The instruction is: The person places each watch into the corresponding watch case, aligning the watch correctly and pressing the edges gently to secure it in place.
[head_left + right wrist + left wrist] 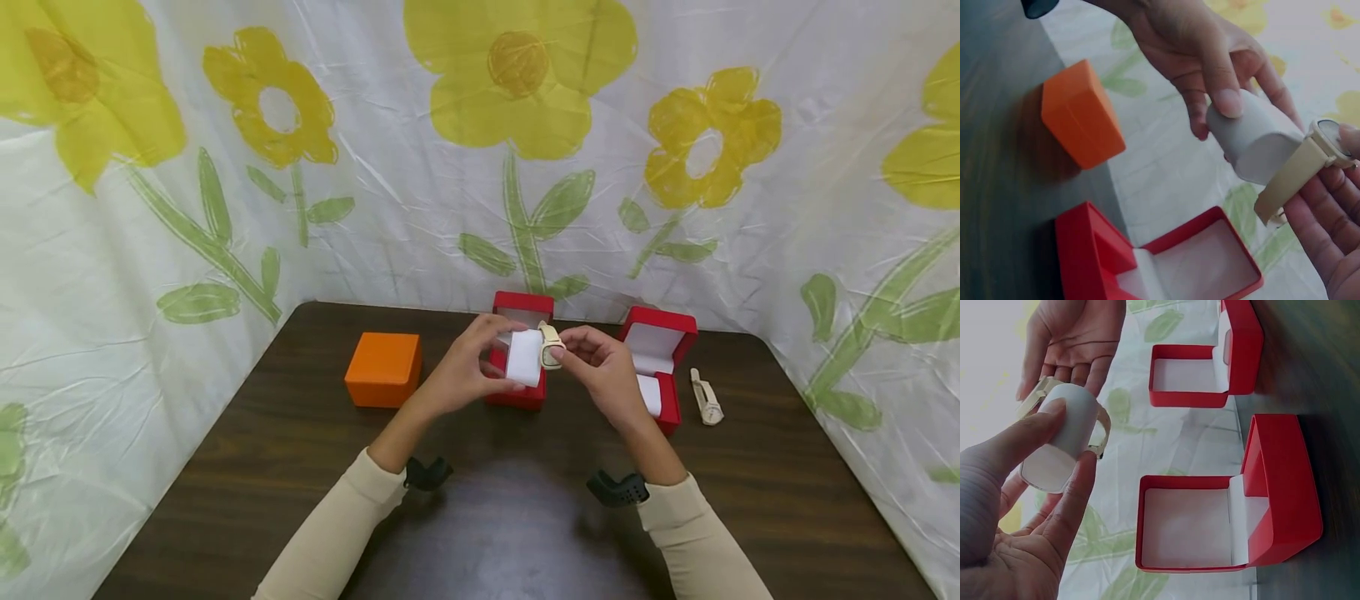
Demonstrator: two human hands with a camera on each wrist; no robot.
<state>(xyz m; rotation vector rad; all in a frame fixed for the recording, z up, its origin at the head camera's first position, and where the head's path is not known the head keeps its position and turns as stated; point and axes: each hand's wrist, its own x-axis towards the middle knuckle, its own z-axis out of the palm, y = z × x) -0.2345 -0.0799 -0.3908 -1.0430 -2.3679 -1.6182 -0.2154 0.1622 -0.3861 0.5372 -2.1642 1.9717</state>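
Observation:
My left hand [463, 367] grips a white watch cushion [523, 357] between thumb and fingers, above a red box [517, 400] with its lid up. A cream-strapped wristwatch [552, 348] is pinched in my right hand [603, 371] at the cushion's right end. In the right wrist view the watch's strap [1292, 178] curves beside the cushion's end [1263, 153], dial facing up. The left wrist view has parts of the strap [1104, 425] on both sides of the cushion; whether it encircles the cushion fully, I cannot tell.
Right of the hands stands a second open red box [671, 400] with a white cushion [649, 395] in it. A second cream watch [707, 398] lies beside that box. On the left sits a closed orange box [384, 369]. A flowered curtain [397, 225] hangs behind the dark table [285, 467].

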